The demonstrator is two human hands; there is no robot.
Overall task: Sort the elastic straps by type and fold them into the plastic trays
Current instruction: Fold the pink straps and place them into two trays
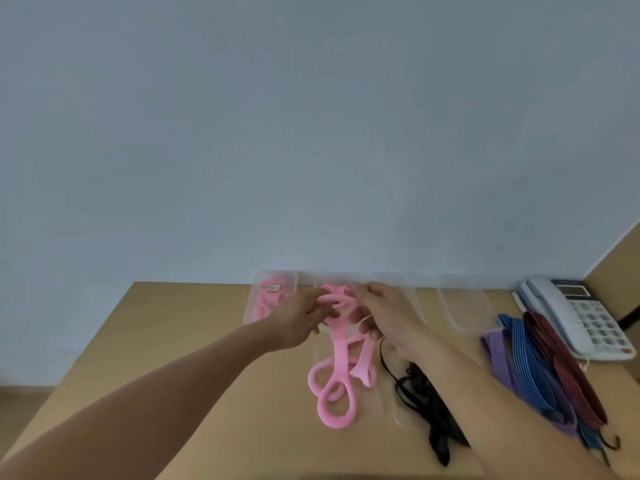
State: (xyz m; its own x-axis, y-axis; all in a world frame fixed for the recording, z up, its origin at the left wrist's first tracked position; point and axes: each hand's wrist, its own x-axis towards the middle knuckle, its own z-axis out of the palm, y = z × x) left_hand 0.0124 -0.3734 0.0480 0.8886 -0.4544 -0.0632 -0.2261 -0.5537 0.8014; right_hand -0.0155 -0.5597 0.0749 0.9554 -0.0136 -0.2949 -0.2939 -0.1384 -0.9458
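A pink elastic strap point(337, 368) with ring loops stretches from the table's middle up to the back row of clear plastic trays. My left hand point(298, 320) pinches its top loop from the left. My right hand point(388, 317) grips the same top end from the right, over a clear tray point(346, 280). A clear tray at the back left point(254, 308) holds folded pink straps and a small label. Black straps point(426, 400) lie in a heap below my right wrist. Purple point(498, 362), blue striped point(530, 362) and dark red point(564, 365) straps lie at the right.
Two more clear trays point(464, 308) stand along the back edge by the grey wall. A white desk telephone point(575, 317) sits at the back right corner. A flat clear tray or lid point(384, 400) lies under the strap piles.
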